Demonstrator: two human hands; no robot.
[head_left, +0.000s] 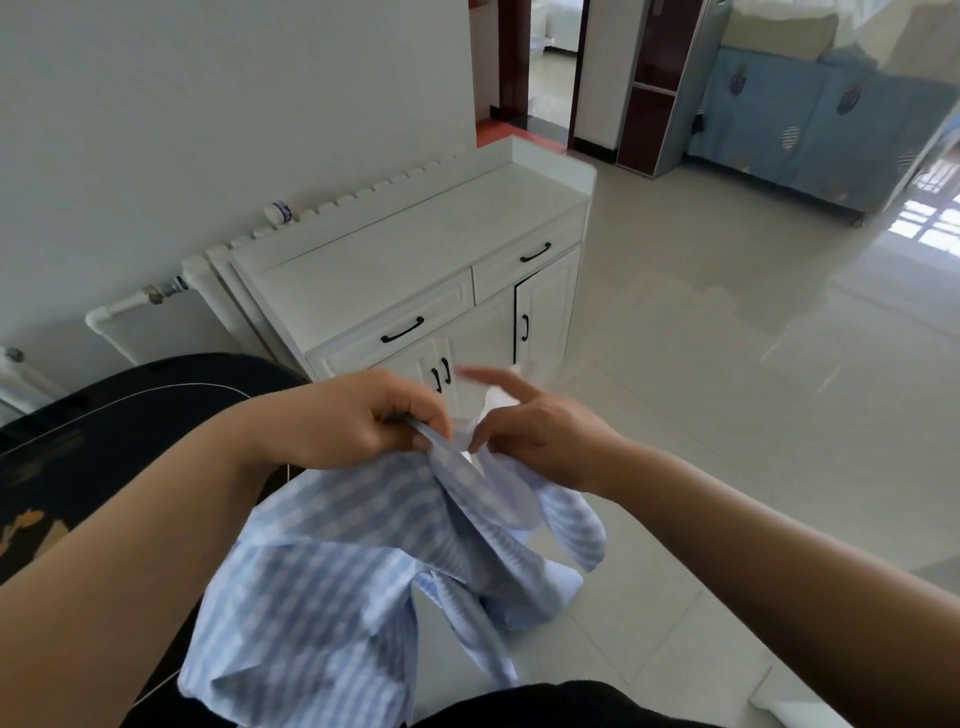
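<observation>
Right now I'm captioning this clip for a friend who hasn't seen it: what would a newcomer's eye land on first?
The blue-and-white striped shirt hangs at centre, bunched at its top between both hands: the left hand grips it, the right hand pinches it with index finger stretched out. Behind them a white cabinet with black handles stands against the wall.

White cabinet (415, 244) against pale wall (208, 104), glossy tiled floor (727, 374), perhaps a radiator (200, 273) behind.
</observation>
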